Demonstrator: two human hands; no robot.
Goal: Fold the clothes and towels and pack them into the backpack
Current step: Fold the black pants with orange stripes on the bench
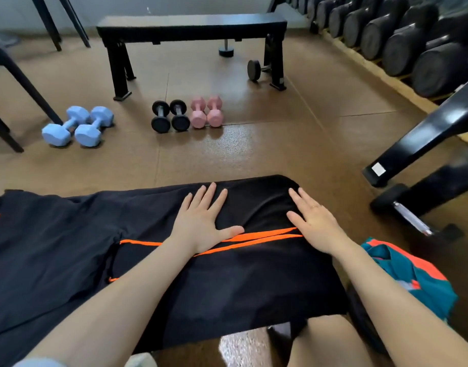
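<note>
1. Head view: a black garment [227, 274] with thin orange stripes is spread flat right in front of the person, across a surface I can't make out because the cloth covers it. It's the landmark for everything below.
2. Left hand [201, 221] lies palm down on the garment's far middle, fingers straight and spread, thumb touching the orange stripes. No grip on anything, it just presses flat.
3. Right hand [312, 221] is also flat on the garment, near its far right corner, fingers straight and together. Nothing held either.
4. Just off the garment's right edge sits a crumpled teal and orange cloth [412, 274].
5. On the floor beyond the garment's far edge: a pair of pink dumbbells [207, 111], a pair of black dumbbells [169, 115] beside them, and blue dumbbells [78, 126] further left.
6. Further back from the garment stands a black bench [191, 25]; a rack of big dumbbells [402, 35] runs along the far right.
</note>
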